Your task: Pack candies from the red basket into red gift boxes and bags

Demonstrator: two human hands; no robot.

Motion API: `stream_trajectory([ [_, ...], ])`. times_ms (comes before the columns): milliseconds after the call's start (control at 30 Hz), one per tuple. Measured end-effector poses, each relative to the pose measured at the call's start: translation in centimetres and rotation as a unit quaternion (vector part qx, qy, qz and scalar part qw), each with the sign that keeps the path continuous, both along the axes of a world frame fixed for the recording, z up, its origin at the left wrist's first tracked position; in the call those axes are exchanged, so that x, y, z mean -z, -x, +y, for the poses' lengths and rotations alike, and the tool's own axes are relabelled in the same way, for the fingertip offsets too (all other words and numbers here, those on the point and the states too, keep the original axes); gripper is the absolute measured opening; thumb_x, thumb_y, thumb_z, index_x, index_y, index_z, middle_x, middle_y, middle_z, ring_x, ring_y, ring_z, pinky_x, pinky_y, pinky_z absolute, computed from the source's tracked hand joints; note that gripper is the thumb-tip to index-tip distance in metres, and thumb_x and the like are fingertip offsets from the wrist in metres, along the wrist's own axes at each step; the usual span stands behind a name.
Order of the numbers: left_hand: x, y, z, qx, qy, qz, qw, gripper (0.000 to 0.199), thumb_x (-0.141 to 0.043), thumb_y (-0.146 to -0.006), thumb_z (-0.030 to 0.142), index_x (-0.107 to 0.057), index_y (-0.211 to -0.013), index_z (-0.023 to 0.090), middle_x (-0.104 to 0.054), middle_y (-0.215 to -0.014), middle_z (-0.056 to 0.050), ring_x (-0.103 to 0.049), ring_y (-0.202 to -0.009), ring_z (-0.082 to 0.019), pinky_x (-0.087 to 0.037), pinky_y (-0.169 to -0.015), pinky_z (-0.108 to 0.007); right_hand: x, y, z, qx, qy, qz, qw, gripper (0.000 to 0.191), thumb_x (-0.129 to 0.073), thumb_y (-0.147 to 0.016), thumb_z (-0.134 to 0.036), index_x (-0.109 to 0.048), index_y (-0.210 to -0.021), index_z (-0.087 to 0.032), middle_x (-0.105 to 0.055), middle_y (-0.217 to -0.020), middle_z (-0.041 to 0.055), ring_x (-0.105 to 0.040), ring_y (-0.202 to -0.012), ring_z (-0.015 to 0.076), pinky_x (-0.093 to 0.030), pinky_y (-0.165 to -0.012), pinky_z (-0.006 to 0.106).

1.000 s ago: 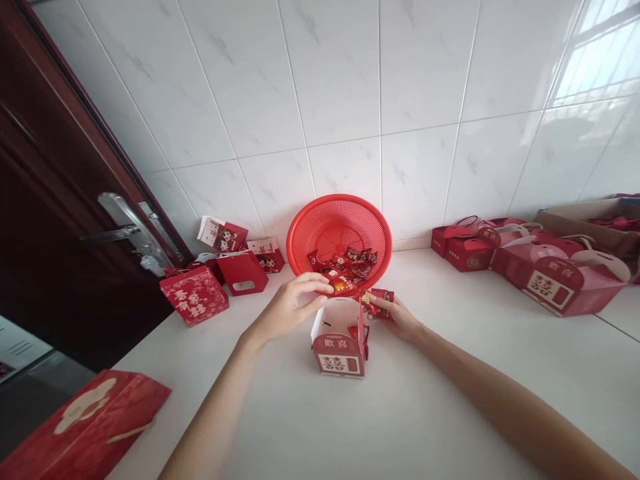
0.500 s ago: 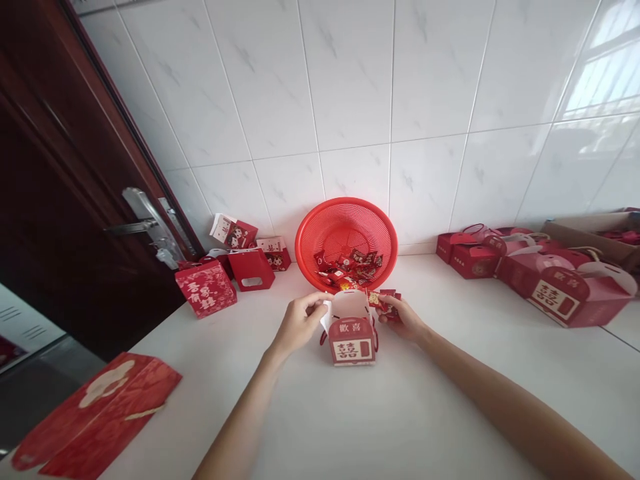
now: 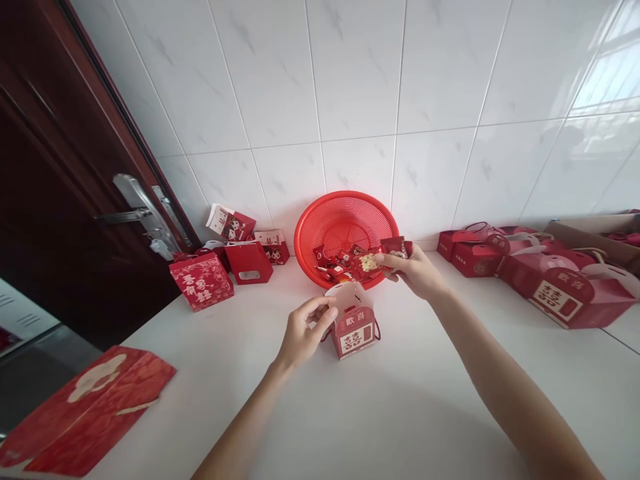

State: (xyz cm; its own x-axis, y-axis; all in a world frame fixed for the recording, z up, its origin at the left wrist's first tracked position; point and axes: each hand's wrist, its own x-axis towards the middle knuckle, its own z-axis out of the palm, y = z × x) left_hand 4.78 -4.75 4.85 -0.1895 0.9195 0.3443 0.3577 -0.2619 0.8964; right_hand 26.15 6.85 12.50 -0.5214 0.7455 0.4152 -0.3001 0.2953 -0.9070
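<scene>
Packets pinched in my right hand, open box facing me

My right hand [image 3: 417, 272] is at the right side of the red basket [image 3: 345, 223], thumb and fingers clamped on a few small wrapped packets [image 3: 397, 247]. One, a gold-printed packet [image 3: 369, 262], juts past my fingertips to the left, in view against the basket's inside, its long axis running roughly sideways. Above my fingers a dark red one shows, also lying mostly crosswise.

The box [image 3: 356, 339] stands upright on the white counter [image 3: 320, 427], just on my side of the basket. Its open top points up. The printed front panel faces me, turned a little to my right, so its bottom edge slants away on that side. From this angle I can't tell which way its long axis runs. A dark red cord handle [image 3: 377, 330] hangs at its right side.

My left hand [image 3: 303, 330] is at the box's left edge, fingers curled, thumb tip close to the forefinger; I can't tell whether they grip the cardboard. More wrapped pieces [image 3: 345, 275] lie in the bottom of the basket, beyond the box.
</scene>
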Motion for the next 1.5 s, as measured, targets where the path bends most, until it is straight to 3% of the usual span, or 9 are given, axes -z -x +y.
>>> stream_trajectory([
  [100, 0.1, -0.2, -0.2, -0.011, 0.003, -0.009, 1.0, 0.031, -0.066, -0.081, 0.042, -0.071, -0.098, 0.016, -0.065, -0.074, -0.001, -0.059, -0.069, -0.015, -0.049, -0.068, -0.026, -1.2, 0.8, -0.8, -0.025, -0.062, -0.132, 0.989, 0.031, -0.078, -0.073, -0.037, -0.056, -0.064, -0.018, -0.044, -0.054, -0.0057, -0.037, -0.05, 0.0087, -0.027, -0.048, 0.026],
  [300, 0.2, 0.0, -0.2, -0.014, 0.002, -0.025, 1.0, 0.026, -0.064, -0.08, 0.037, -0.07, -0.095, 0.017, -0.057, -0.071, 0.001, -0.057, -0.067, -0.014, -0.049, -0.066, -0.025, 0.5, 2.9, -0.6, -0.003, -0.163, -0.305, 0.938, 0.022, -0.07, -0.074, -0.03, -0.054, -0.065, -0.019, -0.048, -0.06, -0.0044, -0.043, -0.058, 0.0119, -0.03, -0.053, 0.026],
  [500, 0.0, -0.2, -0.4, -0.012, 0.006, -0.034, 0.999, 0.026, -0.065, -0.079, 0.037, -0.07, -0.094, 0.017, -0.056, -0.071, 0.002, -0.058, -0.068, -0.014, -0.049, -0.067, -0.025, 0.4, 2.5, -0.6, -0.005, -0.007, -0.173, 0.985, 0.021, -0.061, -0.082, -0.037, -0.046, -0.077, -0.023, -0.055, -0.052, -0.0045, -0.042, -0.045, 0.0112, -0.03, -0.045, 0.025],
  [600, -0.1, -0.3, -0.4, -0.014, 0.007, -0.033, 0.999, 0.026, -0.064, -0.079, 0.038, -0.07, -0.094, 0.017, -0.056, -0.071, 0.002, -0.058, -0.068, -0.014, -0.049, -0.067, -0.025, 0.1, 2.4, -0.7, -0.061, 0.081, -0.103, 0.989, 0.018, -0.053, -0.079, -0.032, -0.043, -0.068, -0.022, -0.059, -0.052, 0.0001, -0.039, -0.042, 0.0105, -0.027, -0.039, 0.024],
  [700, 0.0, -0.2, -0.4, -0.016, 0.003, -0.03, 0.999, 0.027, -0.064, -0.079, 0.039, -0.07, -0.094, 0.017, -0.057, -0.071, 0.001, -0.057, -0.069, -0.014, -0.048, -0.067, -0.025, 0.0, 2.5, -0.9, -0.069, 0.116, -0.073, 0.988, 0.014, -0.061, -0.074, -0.03, -0.051, -0.073, -0.02, -0.062, -0.06, 0.0004, -0.048, -0.048, 0.0114, -0.035, -0.041, 0.022],
  [967, 0.1, -0.5, -0.7, 0.0, -0.076, 0.023, 0.997, 0.026, -0.066, -0.084, 0.04, -0.072, -0.097, 0.018, -0.059, -0.077, -0.002, -0.056, -0.072, -0.015, -0.048, -0.071, -0.027, 0.9, 3.8, -2.5, -0.03, -0.029, -0.063, 0.997, 0.029, -0.078, -0.075, -0.044, -0.064, -0.077, -0.019, -0.062, -0.072, -0.0012, -0.055, -0.064, 0.0115, -0.043, -0.056, 0.024],
  [1133, -0.7, -1.0, -1.5, 0.016, -0.101, -0.021, 0.995, 0.03, -0.063, -0.087, 0.046, -0.064, -0.078, 0.018, -0.052, -0.069, 0.001, -0.049, -0.065, -0.013, -0.043, -0.061, -0.025, 1.1, 4.7, -4.1, -0.112, -0.123, -0.125, 0.978, 0.031, -0.075, -0.079, -0.047, -0.066, -0.076, -0.017, -0.059, -0.067, -0.0017, -0.052, -0.062, 0.0116, -0.042, -0.059, 0.025],
  [1300, -1.0, -1.2, -1.8, -0.02, -0.088, -0.073, 0.993, 0.038, -0.065, -0.086, 0.05, -0.056, -0.067, 0.019, -0.043, -0.063, 0.002, -0.041, -0.061, -0.013, -0.038, -0.057, -0.026, 0.7, 4.5, -4.9, -0.091, -0.075, -0.121, 0.986, 0.038, -0.077, -0.078, -0.047, -0.064, -0.101, -0.019, -0.059, -0.071, -0.0027, -0.052, -0.063, 0.0119, -0.041, -0.057, 0.025],
  [1500, -0.6, -0.8, -1.7, -0.051, -0.113, -0.111, 0.986, 0.038, -0.065, -0.088, 0.045, -0.055, -0.063, 0.018, -0.043, -0.062, 0.001, -0.042, -0.062, -0.013, -0.037, -0.059, -0.028, 0.4, 3.8, -4.2, -0.093, -0.068, -0.13, 0.985, 0.032, -0.085, -0.068, -0.04, -0.069, -0.082, -0.017, -0.066, -0.08, 0.0013, -0.059, -0.071, 0.0148, -0.048, -0.064, 0.027],
])
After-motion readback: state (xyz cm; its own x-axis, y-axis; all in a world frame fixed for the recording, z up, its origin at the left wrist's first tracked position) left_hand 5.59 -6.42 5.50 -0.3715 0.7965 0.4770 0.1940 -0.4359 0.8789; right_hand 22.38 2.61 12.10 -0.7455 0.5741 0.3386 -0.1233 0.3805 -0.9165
